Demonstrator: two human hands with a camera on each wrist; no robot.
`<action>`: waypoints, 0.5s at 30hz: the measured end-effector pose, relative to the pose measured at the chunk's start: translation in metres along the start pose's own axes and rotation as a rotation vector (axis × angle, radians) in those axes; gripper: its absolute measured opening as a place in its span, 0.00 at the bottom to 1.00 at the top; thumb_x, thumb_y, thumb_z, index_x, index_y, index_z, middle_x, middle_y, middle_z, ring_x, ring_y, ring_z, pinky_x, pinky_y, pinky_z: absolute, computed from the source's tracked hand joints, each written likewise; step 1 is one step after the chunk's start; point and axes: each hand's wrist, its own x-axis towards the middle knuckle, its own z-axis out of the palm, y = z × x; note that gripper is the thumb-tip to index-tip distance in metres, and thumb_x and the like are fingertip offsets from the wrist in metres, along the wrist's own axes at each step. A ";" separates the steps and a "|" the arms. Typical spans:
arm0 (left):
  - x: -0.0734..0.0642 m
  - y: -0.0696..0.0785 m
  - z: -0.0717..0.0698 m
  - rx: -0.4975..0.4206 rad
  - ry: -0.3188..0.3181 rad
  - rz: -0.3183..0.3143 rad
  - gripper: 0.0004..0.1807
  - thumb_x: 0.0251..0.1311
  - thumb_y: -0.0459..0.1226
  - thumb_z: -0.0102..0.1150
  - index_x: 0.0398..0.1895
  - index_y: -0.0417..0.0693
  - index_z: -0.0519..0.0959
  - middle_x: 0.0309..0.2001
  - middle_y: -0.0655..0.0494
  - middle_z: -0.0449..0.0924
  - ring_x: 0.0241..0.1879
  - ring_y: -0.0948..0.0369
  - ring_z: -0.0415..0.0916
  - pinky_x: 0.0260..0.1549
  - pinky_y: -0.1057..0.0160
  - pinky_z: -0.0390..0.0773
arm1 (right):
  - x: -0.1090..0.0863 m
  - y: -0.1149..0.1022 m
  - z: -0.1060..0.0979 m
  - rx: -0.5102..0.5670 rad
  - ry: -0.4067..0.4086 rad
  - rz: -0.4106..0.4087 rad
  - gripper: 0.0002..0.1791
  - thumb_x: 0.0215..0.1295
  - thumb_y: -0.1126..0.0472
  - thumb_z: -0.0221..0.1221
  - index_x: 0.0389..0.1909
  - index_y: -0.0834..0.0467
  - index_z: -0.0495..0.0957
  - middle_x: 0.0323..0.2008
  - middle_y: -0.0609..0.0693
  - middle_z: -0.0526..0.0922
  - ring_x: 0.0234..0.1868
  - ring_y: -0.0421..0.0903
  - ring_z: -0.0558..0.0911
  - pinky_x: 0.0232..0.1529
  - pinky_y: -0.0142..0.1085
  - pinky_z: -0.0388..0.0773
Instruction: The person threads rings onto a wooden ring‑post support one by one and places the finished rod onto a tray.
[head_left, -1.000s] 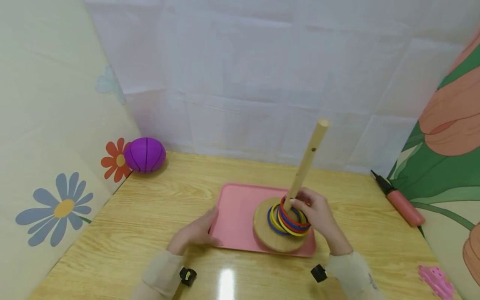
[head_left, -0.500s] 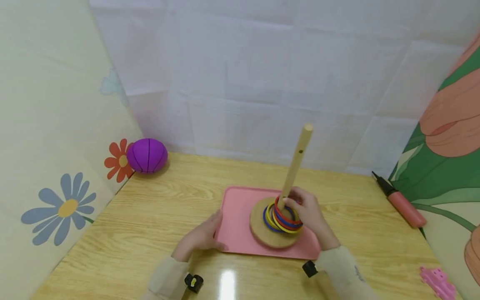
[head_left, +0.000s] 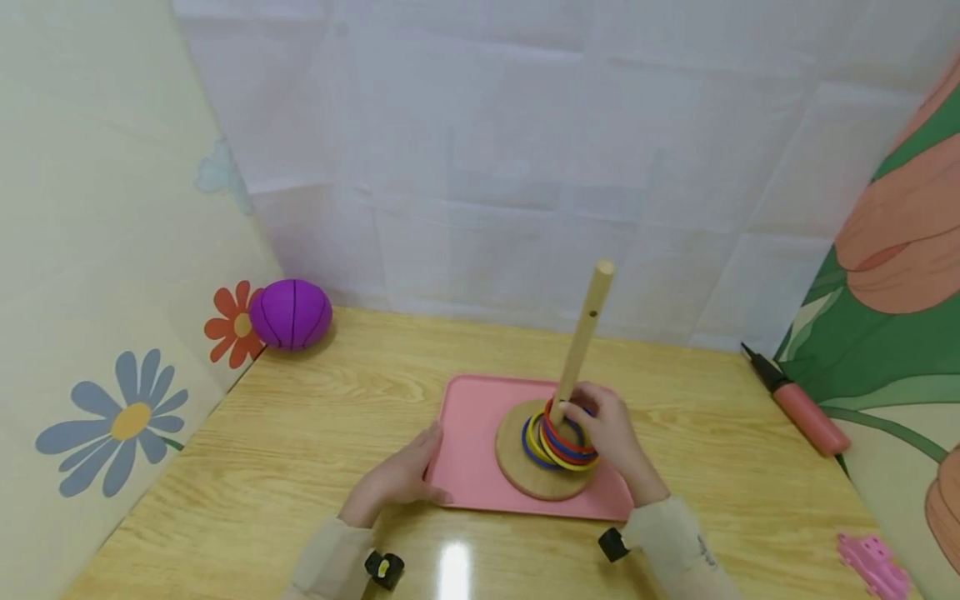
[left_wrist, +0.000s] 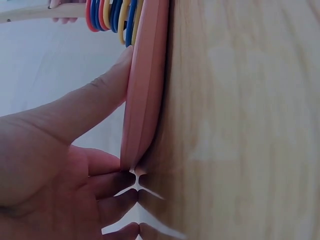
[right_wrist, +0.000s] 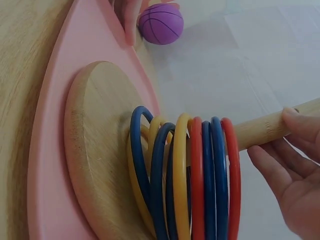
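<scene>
A round wooden base point(head_left: 517, 457) with a pale wooden post point(head_left: 583, 337) sits on the right part of a pink tray point(head_left: 471, 417). Several red, blue and yellow rings point(right_wrist: 197, 175) lie stacked around the foot of the post. My right hand point(head_left: 611, 432) pinches the post between thumb and fingers just above the rings, as the right wrist view shows. At the tray's near left corner is my left hand point(head_left: 397, 473). Its thumb touches the tray's rim and its extended fingers meet the tabletop by the corner, seen in the left wrist view.
On the wooden table point(head_left: 352, 392), a purple ball point(head_left: 291, 314) sits at the back left. A red and black hand pump point(head_left: 802, 408) lies along the right edge. A small pink toy point(head_left: 872, 565) is at the front right. A white sheet point(head_left: 480, 167) hangs behind.
The base, post and rings have shifted left on the tray, with my right hand moving along. My left hand stays at the tray's corner.
</scene>
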 end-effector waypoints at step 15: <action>-0.001 -0.003 0.004 0.055 -0.011 0.000 0.60 0.44 0.40 0.75 0.72 0.24 0.46 0.74 0.28 0.44 0.73 0.35 0.45 0.70 0.32 0.46 | -0.005 0.001 0.004 -0.006 0.021 0.018 0.08 0.60 0.68 0.64 0.40 0.65 0.83 0.37 0.59 0.88 0.41 0.46 0.85 0.45 0.31 0.82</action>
